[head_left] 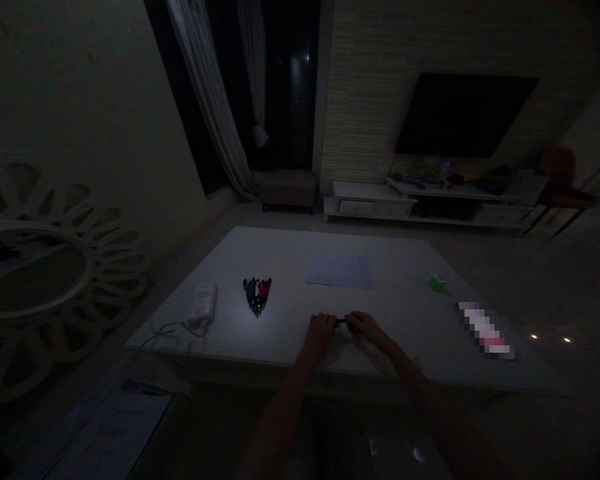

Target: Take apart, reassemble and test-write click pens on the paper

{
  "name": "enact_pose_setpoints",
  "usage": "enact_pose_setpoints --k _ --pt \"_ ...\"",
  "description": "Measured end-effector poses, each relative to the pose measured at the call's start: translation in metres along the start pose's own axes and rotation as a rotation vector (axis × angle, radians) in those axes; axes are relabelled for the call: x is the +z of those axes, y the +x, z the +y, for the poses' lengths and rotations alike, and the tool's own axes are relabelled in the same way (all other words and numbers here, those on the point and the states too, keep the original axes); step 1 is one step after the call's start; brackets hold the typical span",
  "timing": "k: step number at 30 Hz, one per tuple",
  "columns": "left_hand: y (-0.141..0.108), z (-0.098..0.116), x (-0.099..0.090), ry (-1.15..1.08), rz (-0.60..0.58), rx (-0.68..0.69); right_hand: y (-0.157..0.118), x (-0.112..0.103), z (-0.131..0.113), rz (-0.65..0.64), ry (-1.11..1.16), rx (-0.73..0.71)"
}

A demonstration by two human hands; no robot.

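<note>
Near the front edge of the white table (290, 340), my left hand (322, 328) and my right hand (364, 324) are close together. Both have their fingers closed on a slender black pen (341, 321), which lies sideways between them; its ends are hidden by the fingers. To the left, several pens (257, 293) are laid side by side, their tips converging toward me. Beyond the hands a sheet of paper (339, 270) covered in fine bluish marks lies flat on the table.
A white box-shaped device (203, 303) with a cable stands at the table's left. On the right are a small green object (437, 283) and a blurred-out long item (485, 330). A dark television (465, 115) hangs above a low white cabinet (365, 207). The room is dim.
</note>
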State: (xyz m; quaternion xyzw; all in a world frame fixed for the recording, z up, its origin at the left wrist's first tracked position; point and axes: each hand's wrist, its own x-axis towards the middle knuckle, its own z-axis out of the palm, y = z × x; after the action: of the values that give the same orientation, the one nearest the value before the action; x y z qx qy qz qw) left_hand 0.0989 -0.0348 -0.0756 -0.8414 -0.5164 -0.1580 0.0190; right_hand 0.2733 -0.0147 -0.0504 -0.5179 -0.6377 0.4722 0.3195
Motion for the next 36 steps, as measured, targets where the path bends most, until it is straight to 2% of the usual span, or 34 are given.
enact_pose_setpoints --k 10,14,17,22,25,29,33,36 --pt "-0.001 0.0 -0.001 -0.012 0.006 0.008 -0.004 -0.001 -0.004 -0.035 0.0 0.056" --pt "-0.002 0.001 -0.004 -0.029 0.011 0.007 -0.003 0.0 -0.001 -0.032 0.053 0.022" --pt "-0.001 0.002 -0.006 -0.022 -0.005 0.009 -0.004 0.0 -0.001 -0.023 0.032 0.046" --pt "-0.001 0.001 -0.004 -0.011 -0.018 0.008 -0.005 0.001 -0.001 -0.005 0.007 0.001" --pt "-0.001 0.0 -0.001 -0.003 -0.002 0.021 -0.005 0.002 0.001 -0.006 0.003 0.058" --pt "-0.001 0.0 -0.001 -0.009 0.02 0.019 -0.003 0.003 0.005 -0.015 0.03 0.019" --pt "-0.002 0.0 -0.001 0.001 0.042 0.032 -0.002 0.005 0.009 0.001 -0.002 0.073" --pt "-0.002 0.0 0.0 0.001 0.059 0.03 -0.003 0.006 0.01 0.027 0.038 0.039"
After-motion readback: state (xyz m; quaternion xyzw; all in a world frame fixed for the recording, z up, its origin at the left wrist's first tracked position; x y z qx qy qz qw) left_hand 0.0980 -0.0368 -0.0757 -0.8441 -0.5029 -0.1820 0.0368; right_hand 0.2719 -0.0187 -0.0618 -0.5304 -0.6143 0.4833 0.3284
